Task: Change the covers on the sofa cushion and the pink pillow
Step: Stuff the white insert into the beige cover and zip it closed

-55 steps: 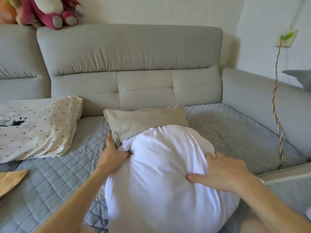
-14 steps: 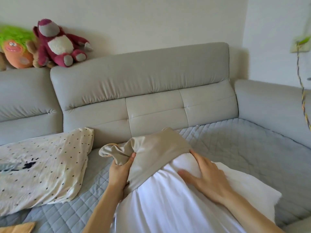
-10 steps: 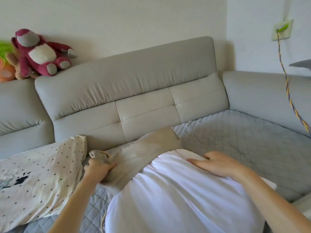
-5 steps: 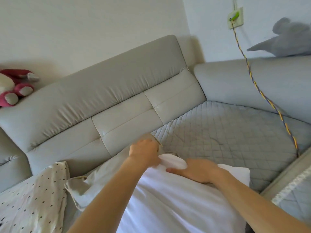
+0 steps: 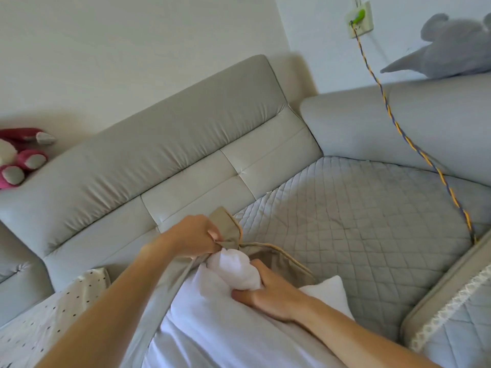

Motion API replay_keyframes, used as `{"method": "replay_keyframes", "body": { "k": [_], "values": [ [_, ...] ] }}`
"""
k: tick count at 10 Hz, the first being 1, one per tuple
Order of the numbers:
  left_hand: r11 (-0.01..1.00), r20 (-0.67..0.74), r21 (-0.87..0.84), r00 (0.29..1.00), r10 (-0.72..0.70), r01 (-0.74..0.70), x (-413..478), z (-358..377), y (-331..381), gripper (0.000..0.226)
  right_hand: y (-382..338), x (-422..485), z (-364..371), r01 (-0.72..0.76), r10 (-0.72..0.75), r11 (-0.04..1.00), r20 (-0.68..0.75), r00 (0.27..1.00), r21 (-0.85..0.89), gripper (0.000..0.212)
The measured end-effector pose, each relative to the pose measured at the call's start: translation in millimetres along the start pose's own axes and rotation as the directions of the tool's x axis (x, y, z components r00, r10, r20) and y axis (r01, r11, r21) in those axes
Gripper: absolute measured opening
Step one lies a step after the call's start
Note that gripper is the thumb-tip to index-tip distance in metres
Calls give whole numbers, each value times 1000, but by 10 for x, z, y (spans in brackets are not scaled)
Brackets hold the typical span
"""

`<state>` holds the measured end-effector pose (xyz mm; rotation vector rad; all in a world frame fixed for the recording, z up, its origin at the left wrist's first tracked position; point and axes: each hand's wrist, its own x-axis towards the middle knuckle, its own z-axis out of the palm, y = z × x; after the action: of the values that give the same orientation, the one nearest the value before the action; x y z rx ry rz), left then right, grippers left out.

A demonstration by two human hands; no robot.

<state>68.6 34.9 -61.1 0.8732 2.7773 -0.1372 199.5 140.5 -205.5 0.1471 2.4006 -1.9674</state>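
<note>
Grey corner sofa (image 5: 164, 144), quilted seat: your left hand (image 5: 198, 239) pinches the beige cover (image 5: 228, 229) at its corner, fingers curled, while your right hand (image 5: 268, 290) bunches the white cushion insert (image 5: 233, 272) beneath that opening.

Your view cuts off the pink plush toy (image 5: 16, 158) at left, and the beige cover (image 5: 231, 235) hides your left hand's (image 5: 194, 236) fingertips

Left hand (image 5: 195, 240) and right hand (image 5: 268, 289) both gripping, fingers curled.
</note>
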Motion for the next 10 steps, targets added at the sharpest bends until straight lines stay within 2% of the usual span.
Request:
{"method": "replay_keyframes", "body": {
  "k": [1,2,3,4,5,6,7,8,9,10],
  "values": [
    [993,-202,115,979,40,-17,-63,193,75,12,-75,44,218,124,-127,991,-80,989,-48,54],
    [980,-347,121,919,189,-156,-272,415,333,15,-8,92,250,92,-161,956,-234,959,-279,37],
    [950,-384,134,868,313,-283,-469,761,635,25,221,372,507,-434,168,763,-501,849,-479,28],
    [976,-477,86,852,215,-198,-449,984,492,36,70,307,345,-258,69,806,-349,935,-533,23],
    [959,-636,232,720,277,-164,-476,987,-28,21,-88,253,269,4,-141,746,-152,978,-666,30],
    [972,-696,235,701,158,15,-721,991,-786,32,-121,308,193,-30,-142,695,-178,974,-719,31],
    [969,-664,-65,715,-219,237,-1171,1336,-1327,47,-124,257,102,-65,-142,705,-231,963,-706,34],
    [811,-462,-520,709,-532,269,-1420,1862,-1161,65,-186,308,122,-109,-184,622,-280,942,-775,31],
    [496,-223,-839,687,-691,226,-1417,2142,-879,67,-145,434,180,-158,-179,627,-338,924,-763,35],
    [143,-7,-975,621,-784,170,-1364,2077,-747,29,-234,514,140,-204,-95,716,-383,919,-667,42]
  ]
}}
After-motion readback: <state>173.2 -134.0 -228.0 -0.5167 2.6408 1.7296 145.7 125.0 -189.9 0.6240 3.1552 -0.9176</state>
